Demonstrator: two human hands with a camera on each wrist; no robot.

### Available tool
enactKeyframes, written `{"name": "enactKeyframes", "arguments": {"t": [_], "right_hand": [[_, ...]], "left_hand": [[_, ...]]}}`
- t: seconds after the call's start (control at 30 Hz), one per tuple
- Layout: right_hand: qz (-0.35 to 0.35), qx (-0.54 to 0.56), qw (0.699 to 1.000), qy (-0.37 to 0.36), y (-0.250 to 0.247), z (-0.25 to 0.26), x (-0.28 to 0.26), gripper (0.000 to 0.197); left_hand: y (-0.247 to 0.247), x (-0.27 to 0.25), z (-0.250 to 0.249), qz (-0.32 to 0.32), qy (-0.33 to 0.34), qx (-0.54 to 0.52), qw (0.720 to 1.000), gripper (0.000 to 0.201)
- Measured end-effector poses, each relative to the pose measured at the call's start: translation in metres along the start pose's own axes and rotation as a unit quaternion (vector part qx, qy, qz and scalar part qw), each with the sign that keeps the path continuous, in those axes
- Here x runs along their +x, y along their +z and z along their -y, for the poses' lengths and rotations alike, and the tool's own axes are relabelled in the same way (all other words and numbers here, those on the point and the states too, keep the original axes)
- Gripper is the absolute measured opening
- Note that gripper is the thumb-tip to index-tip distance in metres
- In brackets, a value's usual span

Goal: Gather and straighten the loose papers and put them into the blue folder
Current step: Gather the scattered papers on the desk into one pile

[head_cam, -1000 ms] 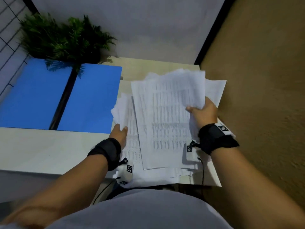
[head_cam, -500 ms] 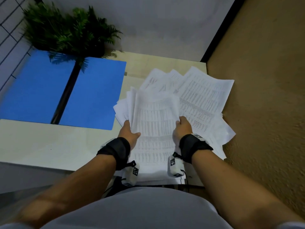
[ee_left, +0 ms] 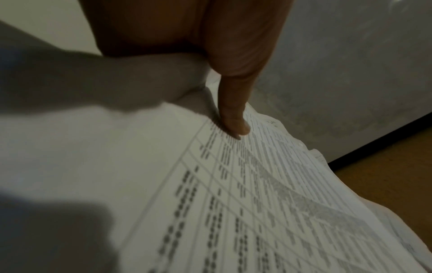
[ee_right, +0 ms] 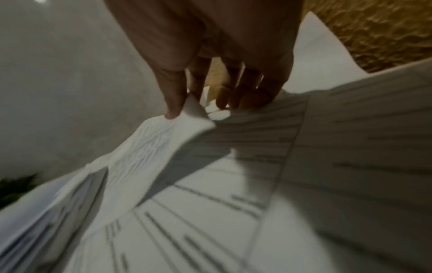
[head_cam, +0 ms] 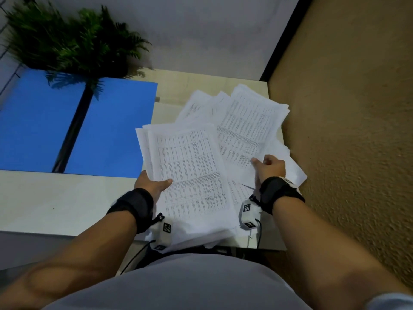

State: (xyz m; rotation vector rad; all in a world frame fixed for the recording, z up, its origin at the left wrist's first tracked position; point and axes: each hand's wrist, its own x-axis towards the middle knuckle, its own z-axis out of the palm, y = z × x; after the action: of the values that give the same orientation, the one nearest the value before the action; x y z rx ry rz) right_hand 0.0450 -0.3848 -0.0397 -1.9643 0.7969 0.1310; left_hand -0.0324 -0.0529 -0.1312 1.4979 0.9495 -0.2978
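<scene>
An open blue folder (head_cam: 111,128) lies flat at the table's left. Printed white sheets are spread at the right. My left hand (head_cam: 152,185) grips the near-left edge of a gathered stack (head_cam: 190,173), thumb on top; the left wrist view shows that thumb (ee_left: 236,120) pressing the top sheet (ee_left: 268,203). My right hand (head_cam: 268,166) pinches the corner of a second, angled bunch of papers (head_cam: 245,126); in the right wrist view the thumb (ee_right: 173,103) and curled fingers (ee_right: 245,97) hold the lifted paper corner (ee_right: 187,118).
A green potted fern (head_cam: 73,39) stands at the back left, its fronds over the folder's far edge. The pale table (head_cam: 55,202) ends on the right at brown carpet (head_cam: 346,130). A grey wall (head_cam: 212,30) stands behind. Some sheets overhang the table's right edge.
The right hand let go of the near stack and moved right to the angled bunch, pinching its corner. The left hand kept the stack, now slightly turned.
</scene>
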Motion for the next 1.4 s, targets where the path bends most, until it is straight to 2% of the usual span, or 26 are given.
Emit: {"name": "enactKeyframes", "arguments": {"t": [0.03, 0.1, 0.13, 0.2, 0.3, 0.37, 0.4, 0.43, 0.5, 0.53, 0.57, 0.6, 0.7, 0.8, 0.9, 1.0, 1.1, 1.2, 1.33, 1.4], "right_hand": [[0.028, -0.018, 0.999, 0.002, 0.002, 0.000, -0.001, 0.031], [0.062, -0.067, 0.996, 0.012, 0.004, 0.003, -0.002, 0.042], [0.063, -0.117, 0.991, 0.006, 0.004, 0.003, 0.001, 0.037], [0.057, -0.212, 0.975, -0.028, -0.001, 0.008, 0.004, 0.015], [0.077, -0.305, 0.946, -0.077, -0.014, 0.009, 0.003, 0.026], [0.091, -0.328, 0.936, -0.092, -0.022, 0.003, 0.001, 0.016], [0.092, -0.304, 0.943, -0.098, -0.022, -0.003, 0.000, 0.015], [0.091, -0.240, 0.963, -0.083, -0.021, -0.008, -0.001, 0.015], [0.106, -0.037, 0.992, -0.049, -0.014, -0.018, -0.002, 0.031], [0.122, 0.092, 0.988, -0.027, -0.007, -0.018, -0.004, 0.040], [0.143, 0.205, 0.968, 0.001, -0.002, -0.010, -0.008, 0.045], [0.163, 0.270, 0.949, 0.023, 0.002, -0.003, -0.008, 0.044], [0.165, 0.263, 0.948, 0.070, 0.005, 0.017, 0.002, 0.040], [0.143, 0.188, 0.970, 0.054, 0.012, 0.020, 0.017, 0.008], [0.114, 0.108, 0.987, 0.023, 0.018, 0.016, 0.024, 0.013], [0.011, 0.022, 0.999, -0.025, 0.007, 0.031, 0.011, 0.012], [-0.066, -0.030, 0.990, -0.121, -0.023, 0.055, -0.010, 0.019], [-0.143, 0.014, 0.965, -0.218, -0.056, 0.089, -0.032, 0.019], [-0.126, 0.227, 0.925, -0.278, -0.078, 0.134, -0.067, 0.018], [-0.092, 0.335, 0.899, -0.265, -0.069, 0.139, -0.077, 0.027]], "left_hand": [[0.001, 0.004, 0.002, 0.003, 0.002, -0.004, 1.000, 0.094], [0.004, -0.004, -0.005, 0.010, -0.007, -0.008, 1.000, 0.081], [0.006, -0.020, -0.017, 0.006, -0.009, -0.003, 1.000, 0.072], [0.007, -0.044, -0.035, -0.012, -0.011, 0.029, 0.999, 0.053], [0.002, -0.052, -0.042, -0.033, 0.002, 0.058, 0.998, 0.044], [-0.001, -0.053, -0.042, -0.030, 0.009, 0.068, 0.997, 0.045], [-0.002, -0.054, -0.043, -0.023, 0.007, 0.062, 0.998, 0.044], [-0.002, -0.053, -0.042, -0.016, 0.006, 0.059, 0.998, 0.041], [-0.002, -0.052, -0.042, -0.002, 0.009, 0.076, 0.997, 0.037], [-0.003, -0.051, -0.041, 0.003, 0.014, 0.085, 0.996, 0.036], [-0.004, -0.051, -0.041, 0.006, 0.019, 0.087, 0.996, 0.036], [-0.004, -0.050, -0.040, 0.009, 0.020, 0.085, 0.996, 0.036], [-0.004, -0.046, -0.037, 0.022, 0.020, 0.075, 0.997, 0.038], [-0.005, -0.040, -0.031, 0.028, 0.023, 0.072, 0.997, 0.038], [-0.004, -0.035, -0.028, 0.031, 0.023, 0.054, 0.998, 0.037], [-0.004, -0.033, -0.027, 0.036, 0.024, 0.057, 0.997, 0.036], [-0.005, -0.032, -0.025, 0.037, 0.021, 0.041, 0.998, 0.033], [-0.004, -0.041, -0.029, 0.042, 0.029, 0.031, 0.998, 0.035], [-0.005, -0.052, -0.031, 0.064, 0.036, -0.020, 0.997, 0.036], [-0.006, -0.054, -0.031, 0.073, 0.040, -0.026, 0.996, 0.034]]}}
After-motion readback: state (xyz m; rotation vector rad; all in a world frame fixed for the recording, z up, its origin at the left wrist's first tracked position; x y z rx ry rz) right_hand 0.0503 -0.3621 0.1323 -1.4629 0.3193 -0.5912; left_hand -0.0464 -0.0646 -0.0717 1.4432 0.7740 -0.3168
